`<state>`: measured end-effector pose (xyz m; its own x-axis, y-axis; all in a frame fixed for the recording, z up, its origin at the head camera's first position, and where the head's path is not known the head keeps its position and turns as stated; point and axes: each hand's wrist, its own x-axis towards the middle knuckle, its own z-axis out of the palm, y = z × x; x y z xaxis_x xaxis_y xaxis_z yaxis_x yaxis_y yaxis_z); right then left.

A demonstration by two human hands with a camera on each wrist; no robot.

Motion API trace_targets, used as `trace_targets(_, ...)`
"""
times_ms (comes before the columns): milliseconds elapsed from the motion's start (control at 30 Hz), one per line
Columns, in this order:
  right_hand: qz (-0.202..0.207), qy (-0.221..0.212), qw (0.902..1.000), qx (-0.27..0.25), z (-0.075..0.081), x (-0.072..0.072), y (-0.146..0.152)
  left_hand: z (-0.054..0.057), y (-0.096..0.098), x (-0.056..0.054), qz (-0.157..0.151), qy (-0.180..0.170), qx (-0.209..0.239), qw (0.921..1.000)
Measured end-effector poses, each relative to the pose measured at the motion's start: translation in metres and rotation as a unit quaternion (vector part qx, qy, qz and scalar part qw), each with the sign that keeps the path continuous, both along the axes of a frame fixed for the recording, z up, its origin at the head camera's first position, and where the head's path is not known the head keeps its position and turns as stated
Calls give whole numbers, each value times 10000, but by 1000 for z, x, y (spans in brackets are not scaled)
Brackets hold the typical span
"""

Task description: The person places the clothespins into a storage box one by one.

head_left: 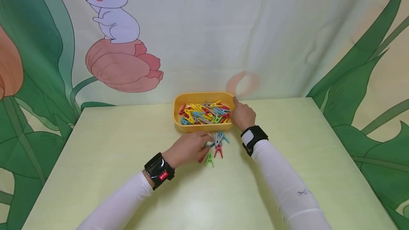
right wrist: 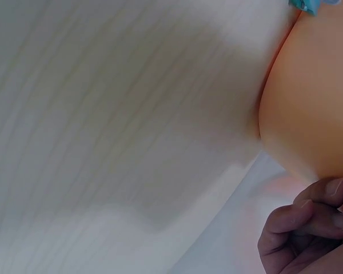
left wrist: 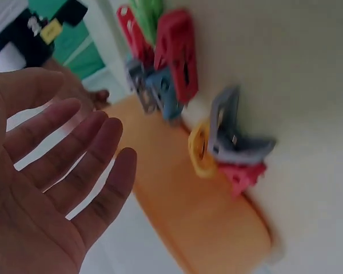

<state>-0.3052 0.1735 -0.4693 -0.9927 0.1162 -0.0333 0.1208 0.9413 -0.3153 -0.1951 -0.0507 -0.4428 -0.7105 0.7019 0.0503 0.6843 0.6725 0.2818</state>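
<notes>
A yellow plastic basket (head_left: pixel 204 128) holds a heap of small red, yellow, blue, grey and green clothespins (head_left: pixel 207 114). My right hand (head_left: pixel 243 115) grips its right end, thumb on the rim; the right wrist view shows curled fingers (right wrist: pixel 283 228) at the basket's wall. In front of the basket lie several loose clothespins, among them a red clothespin (head_left: pixel 218 151), a green clothespin (head_left: pixel 209 160) and a grey clothespin (head_left: pixel 218 140). Beside this pile, my left hand (head_left: pixel 188 149) has its fingers spread and relaxed, with the clothespins past its fingertips in the left wrist view.
The basket stands near the back edge of the pale wooden table (head_left: pixel 121 144). Behind it hangs a curtain (head_left: pixel 198 34) printed with a rabbit, flowers and leaves. Both forearms, in white sleeves with black wrist bands, reach in from the front.
</notes>
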Motion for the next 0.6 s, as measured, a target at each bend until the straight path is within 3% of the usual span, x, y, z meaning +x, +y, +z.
trace_targets(267,6,110,9999,38,2,-1,0,-18,11,21,-822,275,-866,9925)
trace_targets(600,-74,-116,9999,38,2,1,-3,-28,17,30,-872,735,-1174,9865)
